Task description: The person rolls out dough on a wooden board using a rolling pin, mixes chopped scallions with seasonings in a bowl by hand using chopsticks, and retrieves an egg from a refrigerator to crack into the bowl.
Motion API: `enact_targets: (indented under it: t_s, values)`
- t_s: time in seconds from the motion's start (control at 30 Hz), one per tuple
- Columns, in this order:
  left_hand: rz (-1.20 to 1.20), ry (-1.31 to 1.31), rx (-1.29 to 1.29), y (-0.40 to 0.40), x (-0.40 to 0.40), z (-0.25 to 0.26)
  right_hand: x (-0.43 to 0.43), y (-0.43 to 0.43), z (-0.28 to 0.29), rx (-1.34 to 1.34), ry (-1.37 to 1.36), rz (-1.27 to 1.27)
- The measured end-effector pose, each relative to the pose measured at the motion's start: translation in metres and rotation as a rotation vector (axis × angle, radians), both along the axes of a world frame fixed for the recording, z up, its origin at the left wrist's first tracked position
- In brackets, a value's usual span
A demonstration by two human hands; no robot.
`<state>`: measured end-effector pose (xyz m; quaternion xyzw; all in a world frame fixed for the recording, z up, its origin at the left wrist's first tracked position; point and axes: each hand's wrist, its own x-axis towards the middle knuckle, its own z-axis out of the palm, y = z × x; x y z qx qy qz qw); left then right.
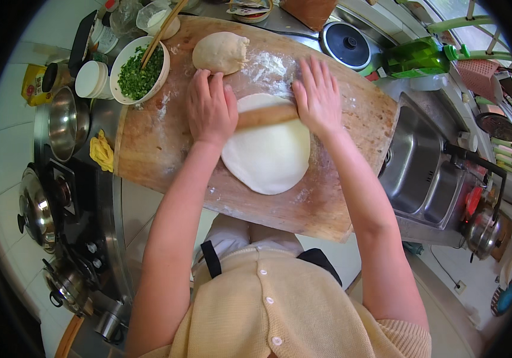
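Observation:
A wooden rolling pin [267, 117], slightly blurred, lies across a round sheet of dough [269, 156] towards its far side. My left hand [212, 107] covers the pin's left end, fingers stretched forward. Over its right end lies my right hand [318, 96], palm down with the fingers extended. Both ends of the pin are hidden under my hands. Beyond my left fingertips sits a thick lump of dough [220, 51]. Loose flour [270, 66] is scattered on the wooden board [166, 143] between that lump and my right hand.
A white bowl of chopped greens [142, 74] with chopsticks [160, 38] stands at the board's far left corner. Left of the board are a metal bowl [66, 123] and a yellow cloth [101, 151]. A steel sink [417, 156] and a green bottle [417, 58] are at right.

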<state>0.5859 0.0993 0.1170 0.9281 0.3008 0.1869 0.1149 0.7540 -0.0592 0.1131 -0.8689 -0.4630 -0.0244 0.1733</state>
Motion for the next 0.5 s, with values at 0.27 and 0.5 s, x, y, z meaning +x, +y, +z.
enact_targets:
  t_s: [0.27,0.5]
  values:
    - [0.037,0.115,-0.081,-0.065,-0.069,0.000,-0.034,-0.049,0.004,-0.088,0.031,0.102]
    - [0.250,-0.183,0.043,0.010,0.006,-0.013,0.027,0.046,-0.004,0.232,0.004,-0.077]
